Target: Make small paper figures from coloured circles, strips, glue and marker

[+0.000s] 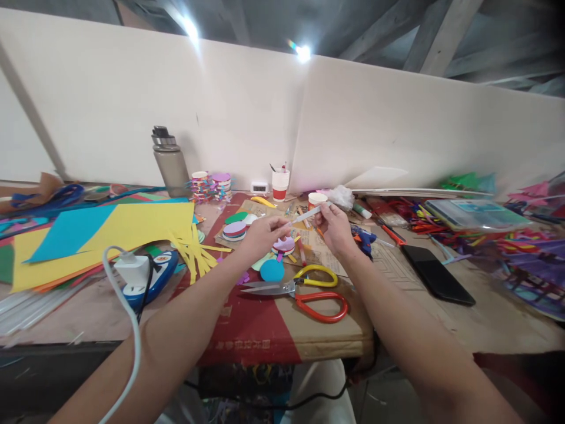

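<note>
My left hand and my right hand both pinch a thin white stick, held tilted above the cardboard mat. The left fingers grip its lower end, the right fingers its upper part. Below the hands lie stacked paper circles, a blue paper disc and scissors with a yellow and a red handle.
Yellow and blue paper sheets cover the left, beside a power strip with a white charger. A metal bottle, a red-and-white cup, a blue glue gun, a black phone and coloured sticks stand around.
</note>
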